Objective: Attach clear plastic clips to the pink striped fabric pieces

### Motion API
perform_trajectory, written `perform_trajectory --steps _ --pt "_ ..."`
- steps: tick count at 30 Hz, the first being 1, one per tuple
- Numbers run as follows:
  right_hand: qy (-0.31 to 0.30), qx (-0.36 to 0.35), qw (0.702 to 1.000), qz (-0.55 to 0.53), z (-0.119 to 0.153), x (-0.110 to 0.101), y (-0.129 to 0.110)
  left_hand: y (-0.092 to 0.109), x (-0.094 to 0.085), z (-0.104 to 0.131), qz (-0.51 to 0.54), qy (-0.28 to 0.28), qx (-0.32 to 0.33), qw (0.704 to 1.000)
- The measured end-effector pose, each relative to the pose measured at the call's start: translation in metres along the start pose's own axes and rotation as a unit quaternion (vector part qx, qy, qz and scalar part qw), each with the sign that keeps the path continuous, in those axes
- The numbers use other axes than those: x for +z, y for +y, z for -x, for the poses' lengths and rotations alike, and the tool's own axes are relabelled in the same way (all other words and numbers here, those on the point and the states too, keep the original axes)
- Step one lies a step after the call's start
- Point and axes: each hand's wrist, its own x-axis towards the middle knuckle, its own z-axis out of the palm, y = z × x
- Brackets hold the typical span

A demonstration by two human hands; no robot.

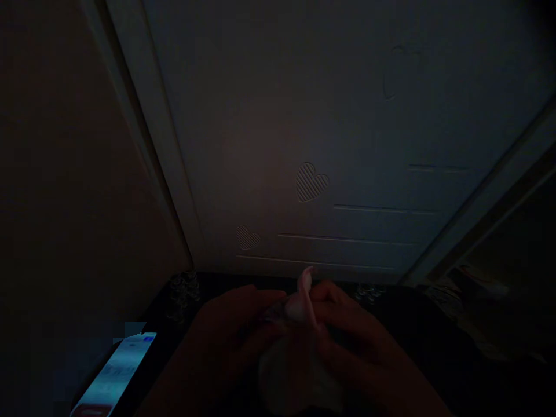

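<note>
The light is very dim. In the lower middle, a soft, pale cloth-like piece (pixel 299 313) with a pinkish edge stands up between my hands, and its lighter lower part hangs below them. My left hand (pixel 243 321) is closed at its left side, near a small dark patch I cannot make out. On the other side my right hand (pixel 351 324) pinches the pinkish edge with bent fingers. Darkness hides most of the fingertips and the exact kind of the piece.
A phone (pixel 117 370) with a lit screen lies at the lower left. Ahead rises a pale door-like panel (pixel 260 145) with embossed hearts and lines. A dark surface with ring patterns (pixel 185 289) lies below it. Crumpled, unclear items (pixel 478 284) are at the right.
</note>
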Motion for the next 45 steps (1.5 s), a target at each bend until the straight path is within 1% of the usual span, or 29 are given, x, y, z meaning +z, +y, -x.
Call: perform_trajectory --steps 3,5,8,10,13,15,16,18,21,24,26,31,36,39,41,43,45 --pt "0.027 0.045 0.998 0.030 0.009 -0.003 0.013 0.004 0.001 0.001 0.027 -0.010 -0.006 1.000" --pt "0.039 0.073 0.996 0.030 0.015 -0.006 0.021 0.008 0.003 0.002 0.032 -0.012 -0.002 0.999" --pt "0.027 0.102 0.994 0.027 0.020 -0.007 0.027 0.011 0.004 0.003 0.006 0.005 0.013 1.000" --pt "0.021 0.103 0.994 0.032 0.018 -0.006 0.025 0.010 0.003 0.002 -0.014 -0.006 0.033 0.999" --pt "0.019 0.086 0.996 0.027 0.010 -0.003 0.013 0.005 0.000 0.000 -0.034 -0.031 0.080 0.996" --pt "0.003 0.071 0.997 0.013 0.004 0.000 0.005 0.004 -0.002 -0.002 -0.055 -0.020 0.105 0.993" --pt "-0.017 0.063 0.998 0.005 0.001 0.001 0.002 0.003 -0.003 -0.003 -0.066 -0.012 0.116 0.991" --pt "-0.034 0.058 0.998 -0.007 -0.001 0.004 -0.001 0.004 -0.003 -0.004 -0.081 0.010 0.132 0.988" --pt "-0.020 0.083 0.996 -0.032 0.001 0.006 0.004 0.006 0.001 -0.005 -0.077 0.029 0.144 0.986" --pt "0.008 0.122 0.991 -0.060 0.006 0.005 0.011 0.005 0.005 -0.005 -0.068 0.016 0.157 0.985" --pt "0.013 0.120 0.990 -0.067 0.006 0.004 0.013 0.003 0.007 -0.006 -0.070 0.003 0.159 0.985" --pt "-0.023 0.093 0.991 -0.095 0.000 0.004 0.012 0.003 0.009 -0.008 -0.050 -0.030 0.129 0.990" --pt "-0.005 0.097 0.990 -0.101 0.000 0.004 0.014 0.003 0.013 -0.009 -0.049 -0.013 0.112 0.992" --pt "-0.007 0.101 0.987 -0.127 0.000 0.004 0.014 0.001 0.015 -0.008 -0.049 -0.015 0.109 0.993" --pt "-0.015 0.096 0.984 -0.150 -0.001 0.005 0.014 -0.002 0.016 -0.007 -0.049 -0.019 0.113 0.992" --pt "-0.010 0.090 0.982 -0.164 -0.001 0.006 0.016 -0.004 0.017 -0.008 -0.054 -0.012 0.113 0.992" --pt "-0.003 0.083 0.984 -0.158 -0.001 0.006 0.018 -0.005 0.017 -0.008 -0.056 -0.005 0.109 0.992"
